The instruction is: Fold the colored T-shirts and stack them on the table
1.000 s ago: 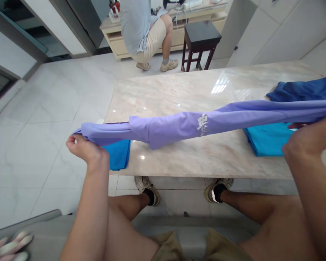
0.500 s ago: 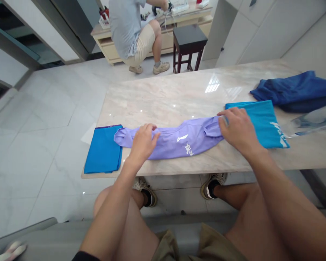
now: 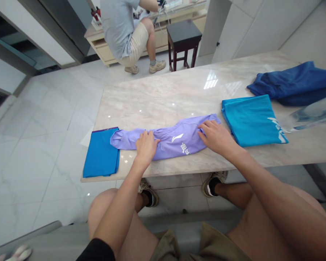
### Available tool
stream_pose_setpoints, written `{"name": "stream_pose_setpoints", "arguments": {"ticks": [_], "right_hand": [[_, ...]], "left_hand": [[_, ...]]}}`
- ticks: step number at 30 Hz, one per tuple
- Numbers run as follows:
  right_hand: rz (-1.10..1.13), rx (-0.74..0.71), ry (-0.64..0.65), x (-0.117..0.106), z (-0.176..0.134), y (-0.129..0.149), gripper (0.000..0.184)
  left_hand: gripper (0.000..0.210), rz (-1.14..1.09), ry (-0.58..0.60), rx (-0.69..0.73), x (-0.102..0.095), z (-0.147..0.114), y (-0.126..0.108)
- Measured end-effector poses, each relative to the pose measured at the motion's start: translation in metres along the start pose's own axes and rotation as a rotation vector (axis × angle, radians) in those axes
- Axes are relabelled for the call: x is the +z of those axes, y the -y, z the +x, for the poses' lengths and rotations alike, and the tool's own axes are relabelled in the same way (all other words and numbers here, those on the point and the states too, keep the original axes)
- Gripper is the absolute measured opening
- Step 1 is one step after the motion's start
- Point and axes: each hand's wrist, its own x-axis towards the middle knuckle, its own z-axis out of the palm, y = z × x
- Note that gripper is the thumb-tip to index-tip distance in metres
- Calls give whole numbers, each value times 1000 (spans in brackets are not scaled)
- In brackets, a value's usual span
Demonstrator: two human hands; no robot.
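A purple T-shirt (image 3: 167, 145) lies in a long folded strip across the table, with a white logo and white lettering facing up. My left hand (image 3: 146, 146) is on its left half, fingers bent down and closed on the cloth. Toward the right end, my right hand (image 3: 217, 137) has its thumb and fingertips closed on the fabric. The left end of the shirt touches a folded blue cloth (image 3: 101, 154). Right of my right hand lies a folded turquoise shirt (image 3: 251, 121) with white print along its edge.
The marble-look table (image 3: 152, 92) stretches ahead of my knees. A dark blue garment (image 3: 290, 83) and a clear plastic bottle (image 3: 315, 112) lie at its right side. Beyond it are a dark stool (image 3: 184, 34) and a crouching person (image 3: 122, 32) beside a low cabinet.
My right hand has moved left from the shirt's right end onto its body and closed on it. My left hand has lowered onto the shirt and closed. The view has shifted slightly.
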Motion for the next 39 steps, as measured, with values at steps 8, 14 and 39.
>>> {"name": "stream_pose_setpoints", "arguments": {"ticks": [8, 14, 39], "right_hand": [[672, 211, 150, -14, 0, 38, 46], [1165, 353, 279, -3, -2, 60, 64], [669, -202, 432, -304, -136, 108, 40]], "left_hand": [[18, -599, 43, 113, -17, -18, -18], [54, -1483, 545, 529, -27, -43, -6], [55, -841, 271, 948, -130, -164, -48]]}}
